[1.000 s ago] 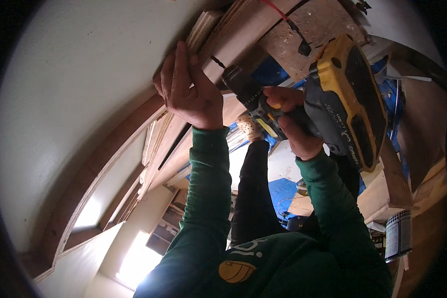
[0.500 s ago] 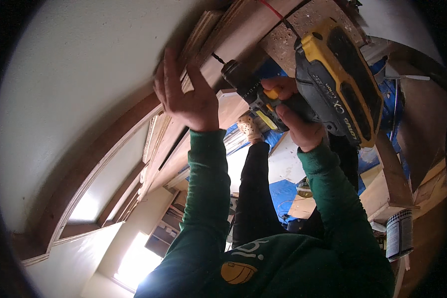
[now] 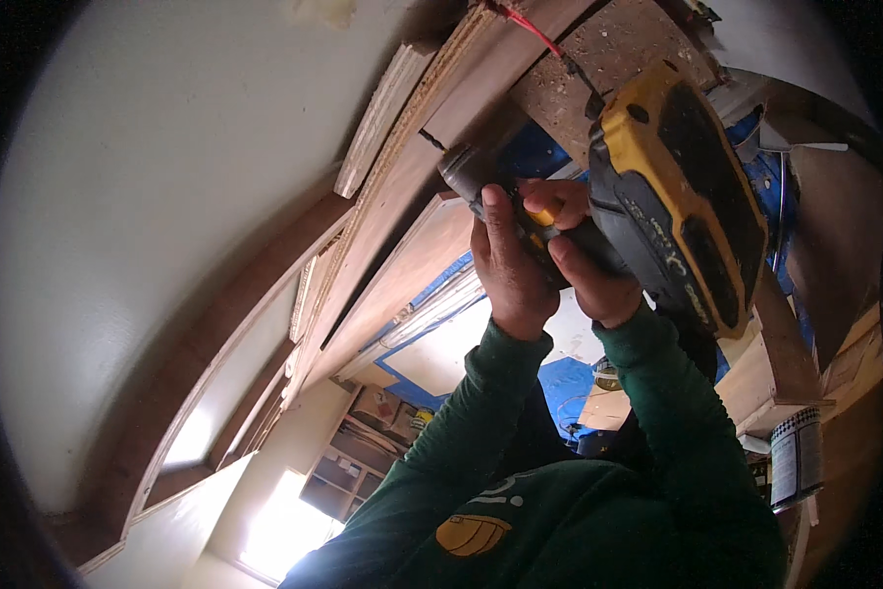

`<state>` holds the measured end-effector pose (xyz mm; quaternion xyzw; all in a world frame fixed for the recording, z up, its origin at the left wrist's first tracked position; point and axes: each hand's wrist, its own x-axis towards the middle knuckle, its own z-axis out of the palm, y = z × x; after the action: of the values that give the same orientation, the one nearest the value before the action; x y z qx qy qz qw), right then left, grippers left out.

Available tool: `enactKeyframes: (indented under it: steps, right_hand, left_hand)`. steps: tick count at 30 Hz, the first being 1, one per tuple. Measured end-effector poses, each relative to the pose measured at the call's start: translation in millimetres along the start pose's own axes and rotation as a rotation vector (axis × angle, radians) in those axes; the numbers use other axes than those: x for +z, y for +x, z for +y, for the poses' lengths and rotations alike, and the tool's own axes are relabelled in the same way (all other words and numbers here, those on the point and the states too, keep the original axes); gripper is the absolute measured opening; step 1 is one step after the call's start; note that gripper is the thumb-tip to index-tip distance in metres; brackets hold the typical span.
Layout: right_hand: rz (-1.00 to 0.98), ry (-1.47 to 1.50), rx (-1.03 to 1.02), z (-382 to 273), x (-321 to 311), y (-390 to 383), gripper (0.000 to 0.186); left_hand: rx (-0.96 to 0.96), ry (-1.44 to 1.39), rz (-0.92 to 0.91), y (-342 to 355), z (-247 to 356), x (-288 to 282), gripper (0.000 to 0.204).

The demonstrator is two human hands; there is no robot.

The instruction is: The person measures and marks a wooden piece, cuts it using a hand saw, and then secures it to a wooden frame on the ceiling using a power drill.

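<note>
A black and yellow cordless drill (image 3: 692, 201) is held up in both hands, its large battery toward the upper right. My right hand (image 3: 598, 280) is closed around the handle, with fingers at the yellow trigger. My left hand (image 3: 515, 270) grips the drill body behind the chuck (image 3: 466, 169), thumb lying along it. From the chuck a dark drill bit (image 3: 431, 140) points to the upper left, its tip at the face of a wooden board (image 3: 476, 83). Whether the tip has entered the wood cannot be made out.
Layered board edges (image 3: 387, 118) run beside a white wall panel (image 3: 186, 177). A red cord (image 3: 535, 31) hangs near the battery. Blue sheeting (image 3: 564, 388) lies below, with wood pieces on it. A cylindrical can (image 3: 795, 461) stands at the right; open shelving (image 3: 348, 471) is at the lower left.
My left hand has come away from the board edges, moving right and down onto the drill body. The drill stays near the same spot, its battery end slightly lower.
</note>
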<state>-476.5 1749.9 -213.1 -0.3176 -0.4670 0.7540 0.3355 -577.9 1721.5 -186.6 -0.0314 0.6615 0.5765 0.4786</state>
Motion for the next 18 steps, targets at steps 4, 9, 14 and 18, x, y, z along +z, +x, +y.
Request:
enactKeyframes:
  steps: [4, 9, 14, 18]
  right_hand:
    - [0.028, -0.040, -0.022, -0.3, 2.3, -1.7, 0.031]
    - [0.109, 0.158, 0.008, 18.3, 11.3, -12.9, 0.037]
    - [0.119, 0.232, 0.008, 28.6, 13.1, -14.8, 0.043]
    - [-0.002, 0.050, 0.005, 29.2, 2.0, -13.7, 0.047]
  left_hand:
    - [-0.011, 0.040, 0.036, 0.8, -2.3, -2.3, 0.052]
    - [-0.050, 0.010, 0.068, -2.2, 3.5, 1.9, 0.048]
    - [-0.029, -0.032, 0.049, -3.1, -0.6, -2.6, 0.045]
    - [0.391, 0.410, 0.139, -1.4, 18.2, -17.6, 0.029]
